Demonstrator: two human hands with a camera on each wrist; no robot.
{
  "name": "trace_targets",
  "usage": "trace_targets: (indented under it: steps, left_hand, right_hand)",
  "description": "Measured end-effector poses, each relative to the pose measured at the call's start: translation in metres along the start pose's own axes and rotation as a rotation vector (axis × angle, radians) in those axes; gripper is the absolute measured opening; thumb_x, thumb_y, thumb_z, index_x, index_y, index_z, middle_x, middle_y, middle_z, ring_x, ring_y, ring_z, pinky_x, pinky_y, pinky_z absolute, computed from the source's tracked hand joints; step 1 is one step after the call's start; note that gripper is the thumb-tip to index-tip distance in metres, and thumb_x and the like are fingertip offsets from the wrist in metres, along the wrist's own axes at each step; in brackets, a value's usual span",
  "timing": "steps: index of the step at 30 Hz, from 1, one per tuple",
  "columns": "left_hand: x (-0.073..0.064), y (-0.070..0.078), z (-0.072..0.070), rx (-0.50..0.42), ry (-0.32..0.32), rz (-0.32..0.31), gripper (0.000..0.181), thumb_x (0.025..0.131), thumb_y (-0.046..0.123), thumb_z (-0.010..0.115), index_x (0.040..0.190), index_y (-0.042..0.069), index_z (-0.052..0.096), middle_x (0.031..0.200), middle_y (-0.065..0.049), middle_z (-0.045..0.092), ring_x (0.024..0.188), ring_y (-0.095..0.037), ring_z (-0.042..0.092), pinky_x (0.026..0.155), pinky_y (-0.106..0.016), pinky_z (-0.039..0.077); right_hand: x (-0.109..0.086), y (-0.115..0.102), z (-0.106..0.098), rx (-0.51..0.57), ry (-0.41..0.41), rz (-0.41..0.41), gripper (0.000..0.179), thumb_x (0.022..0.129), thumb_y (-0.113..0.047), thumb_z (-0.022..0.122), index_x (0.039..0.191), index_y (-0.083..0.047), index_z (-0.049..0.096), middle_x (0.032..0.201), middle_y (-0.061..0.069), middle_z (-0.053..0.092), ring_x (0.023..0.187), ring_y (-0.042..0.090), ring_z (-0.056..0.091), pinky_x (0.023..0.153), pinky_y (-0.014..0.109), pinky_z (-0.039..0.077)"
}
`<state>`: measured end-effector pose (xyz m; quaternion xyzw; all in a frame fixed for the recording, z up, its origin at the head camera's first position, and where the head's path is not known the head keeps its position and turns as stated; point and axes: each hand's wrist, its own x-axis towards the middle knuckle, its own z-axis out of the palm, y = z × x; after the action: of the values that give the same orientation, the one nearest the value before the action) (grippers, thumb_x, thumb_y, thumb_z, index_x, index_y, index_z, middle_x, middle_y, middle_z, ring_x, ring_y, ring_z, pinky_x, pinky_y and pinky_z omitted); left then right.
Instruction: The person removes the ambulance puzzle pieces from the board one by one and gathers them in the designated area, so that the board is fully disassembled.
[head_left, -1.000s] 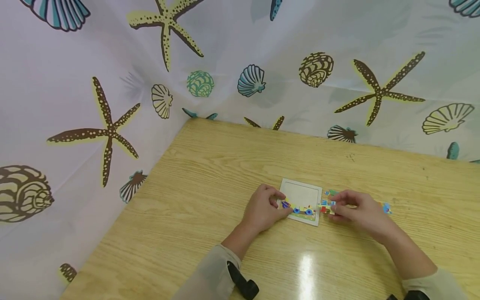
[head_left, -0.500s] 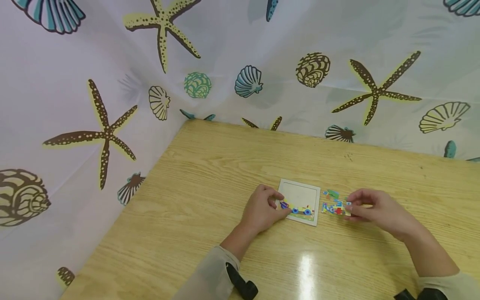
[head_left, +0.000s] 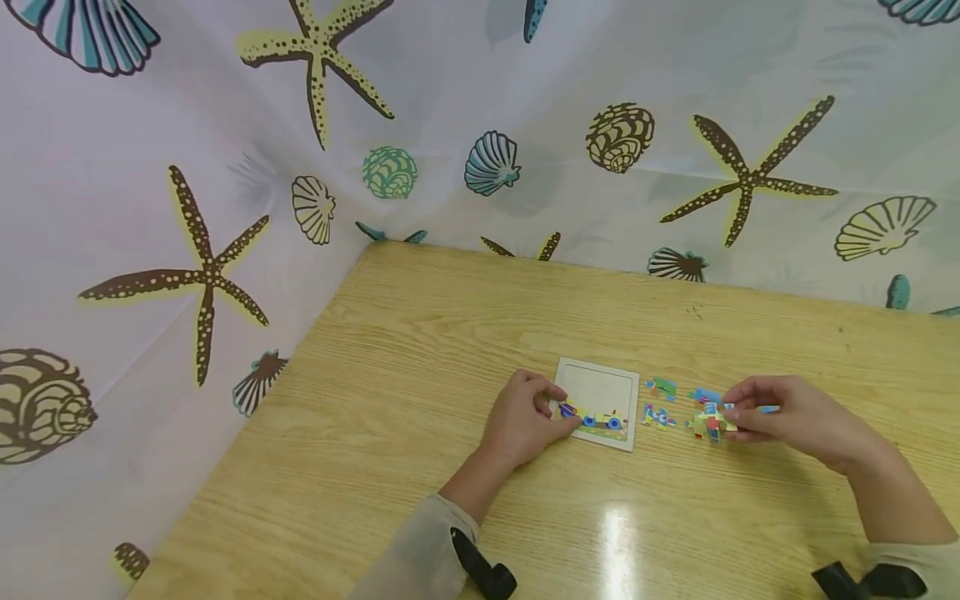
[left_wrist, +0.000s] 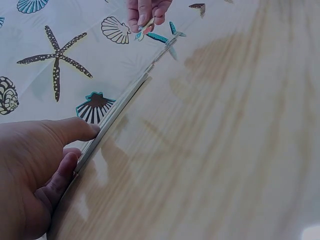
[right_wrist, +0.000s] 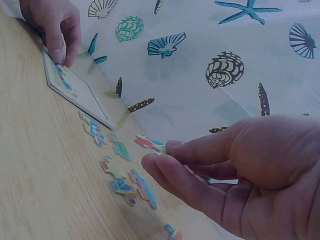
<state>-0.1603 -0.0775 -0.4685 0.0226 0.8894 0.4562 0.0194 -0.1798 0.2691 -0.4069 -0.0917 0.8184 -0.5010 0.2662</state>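
Note:
My left hand (head_left: 525, 417) holds the left edge of a pale square puzzle board (head_left: 600, 385), its thumb and fingertips along the rim. Joined pieces (head_left: 603, 422) with a blue-wheeled vehicle picture fill the board's bottom strip; its upper part is bare. To the right, my right hand (head_left: 802, 425) pinches a small red, blue and yellow puzzle piece (right_wrist: 150, 143) between thumb and fingertips, above the table. Below it lie loose pieces, among them a yellow and blue one (right_wrist: 118, 181) and a blue and orange one (right_wrist: 144, 189). The right fingers partly cover pieces in the head view.
Beside the board's right edge lie a green piece (head_left: 662, 388) and a blue and yellow piece (head_left: 658, 416). Another small piece (right_wrist: 173, 232) lies nearer the right wrist. The wooden table (head_left: 420, 358) meets a shell-patterned cloth (head_left: 570, 192) at the back and left.
My right hand has moved rightward, away from the board, with a puzzle piece in its fingertips, uncovering loose pieces beside the board. My left hand stays on the board's left edge.

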Motion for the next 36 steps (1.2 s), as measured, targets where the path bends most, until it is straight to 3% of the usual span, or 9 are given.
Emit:
trace_targets:
  steps: [18, 36]
  left_hand:
    - [0.0, 0.001, 0.001, -0.004, 0.005, 0.016, 0.03, 0.077, 0.03, 0.087, 0.098, 0.014, 0.073, 0.109, 0.0, 0.056, 0.078, -0.007, 0.054, 0.068, -0.022, 0.047]
    - [-0.001, 0.002, 0.001, -0.005, 0.006, 0.021, 0.03, 0.077, 0.03, 0.087, 0.099, 0.013, 0.073, 0.108, -0.001, 0.055, 0.078, -0.008, 0.053, 0.068, -0.022, 0.046]
  right_hand:
    - [-0.008, 0.008, -0.022, -0.085, -0.025, 0.168, 0.032, 0.099, -0.007, 0.06, 0.12, 0.016, 0.052, 0.099, 0.013, 0.064, 0.088, 0.018, 0.072, 0.078, 0.032, 0.06]
    - [-0.012, 0.013, -0.024, -0.312, 0.077, 0.227, 0.02, 0.092, -0.012, 0.07, 0.095, 0.008, 0.065, 0.083, 0.006, 0.07, 0.069, 0.015, 0.069, 0.065, 0.029, 0.058]
